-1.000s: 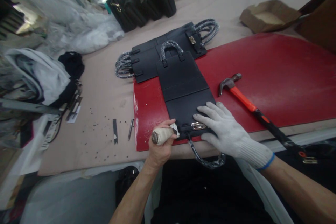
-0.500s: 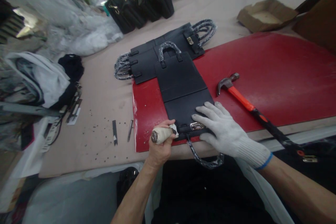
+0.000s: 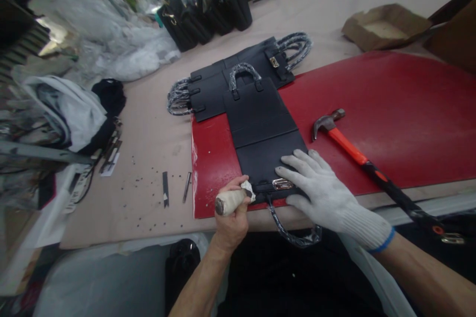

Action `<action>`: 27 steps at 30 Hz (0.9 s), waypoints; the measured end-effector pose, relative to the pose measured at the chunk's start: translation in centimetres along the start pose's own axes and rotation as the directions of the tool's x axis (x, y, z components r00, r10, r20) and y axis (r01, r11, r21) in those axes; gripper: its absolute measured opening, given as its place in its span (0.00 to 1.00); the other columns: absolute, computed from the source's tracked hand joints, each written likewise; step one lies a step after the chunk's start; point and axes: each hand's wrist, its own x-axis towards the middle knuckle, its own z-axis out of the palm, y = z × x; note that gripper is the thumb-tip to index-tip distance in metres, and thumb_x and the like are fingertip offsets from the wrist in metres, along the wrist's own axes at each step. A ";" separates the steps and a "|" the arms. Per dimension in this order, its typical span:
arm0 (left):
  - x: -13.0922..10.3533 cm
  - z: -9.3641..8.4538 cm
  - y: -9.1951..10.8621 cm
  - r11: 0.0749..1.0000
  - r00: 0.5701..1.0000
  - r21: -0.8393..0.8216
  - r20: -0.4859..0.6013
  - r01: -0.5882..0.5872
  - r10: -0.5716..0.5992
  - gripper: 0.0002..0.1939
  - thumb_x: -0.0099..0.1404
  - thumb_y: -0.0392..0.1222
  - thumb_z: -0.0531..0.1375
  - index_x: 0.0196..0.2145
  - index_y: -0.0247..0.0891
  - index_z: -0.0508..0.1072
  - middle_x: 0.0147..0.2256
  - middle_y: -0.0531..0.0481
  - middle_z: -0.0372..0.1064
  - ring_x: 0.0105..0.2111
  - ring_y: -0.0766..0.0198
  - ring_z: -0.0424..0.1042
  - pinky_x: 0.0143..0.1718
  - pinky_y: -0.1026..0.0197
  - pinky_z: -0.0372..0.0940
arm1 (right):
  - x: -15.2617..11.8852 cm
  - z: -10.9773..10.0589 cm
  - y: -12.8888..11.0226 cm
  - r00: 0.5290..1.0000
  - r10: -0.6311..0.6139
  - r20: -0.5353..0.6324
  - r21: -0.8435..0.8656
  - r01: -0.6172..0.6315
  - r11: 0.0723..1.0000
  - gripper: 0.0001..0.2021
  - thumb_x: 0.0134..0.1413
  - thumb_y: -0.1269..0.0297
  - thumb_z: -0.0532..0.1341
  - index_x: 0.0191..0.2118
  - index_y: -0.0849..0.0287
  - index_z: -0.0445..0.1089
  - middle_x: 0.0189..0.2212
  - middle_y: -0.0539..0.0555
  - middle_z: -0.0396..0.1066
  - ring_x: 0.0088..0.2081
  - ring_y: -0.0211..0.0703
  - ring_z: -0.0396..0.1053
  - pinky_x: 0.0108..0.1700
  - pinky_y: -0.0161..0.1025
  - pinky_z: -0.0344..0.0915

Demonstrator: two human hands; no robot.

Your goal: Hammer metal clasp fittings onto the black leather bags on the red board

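Observation:
My bare left hand (image 3: 232,220) is closed around a tape-wrapped punch (image 3: 230,202), a thick off-white rod with a dark blunt end facing me. Its far tip is hidden at the near left edge of a black handbag panel (image 3: 260,131). My right hand (image 3: 323,190), in a white knit glove, lies flat on the panel with fingers spread. Beside its fingertips is a shiny metal clasp (image 3: 282,184). One plastic-wrapped handle (image 3: 293,235) hangs over the table edge; another wrapped handle (image 3: 243,72) stands at the panel's far end.
Right of the panel, a claw hammer (image 3: 357,153) rests on a red mat (image 3: 394,104). More black bag panels (image 3: 208,89) lie behind. A dark flat strip (image 3: 165,189) and a metal rod (image 3: 187,187) are at left. Finished bags (image 3: 208,15) and a cardboard tray (image 3: 386,27) stand farther back.
The whole view has shifted slightly, so things appear a little lower and farther right. Both hands keep their places on the punch and the panel.

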 end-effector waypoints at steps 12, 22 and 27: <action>2.6 -1.1 0.5 0.998 0.973 0.040 0.225 -0.053 0.043 0.09 0.69 0.38 0.65 0.45 0.38 0.70 0.49 0.39 0.77 0.51 0.55 0.79 0.53 0.52 0.73 | 0.0 0.0 0.0 1.000 0.003 0.008 -0.024 -0.003 1.000 0.29 0.54 0.68 0.67 0.62 0.56 0.71 0.65 0.61 0.65 0.69 0.68 0.57 0.70 0.71 0.51; 3.2 -0.9 0.6 0.990 0.953 0.097 0.296 -0.101 0.068 0.09 0.69 0.35 0.62 0.46 0.38 0.70 0.49 0.41 0.76 0.49 0.56 0.78 0.51 0.55 0.73 | 0.0 0.1 0.1 1.000 0.001 -0.012 -0.003 -0.001 1.000 0.30 0.50 0.69 0.70 0.62 0.57 0.72 0.66 0.61 0.65 0.68 0.69 0.57 0.70 0.71 0.50; 3.4 -0.7 0.9 0.984 0.941 0.164 0.339 -0.072 0.012 0.07 0.69 0.37 0.61 0.45 0.38 0.71 0.48 0.41 0.76 0.48 0.55 0.78 0.50 0.54 0.73 | -0.1 0.3 0.2 1.000 0.013 -0.026 0.005 -0.013 1.000 0.30 0.50 0.68 0.69 0.61 0.57 0.71 0.65 0.60 0.66 0.68 0.67 0.57 0.71 0.69 0.49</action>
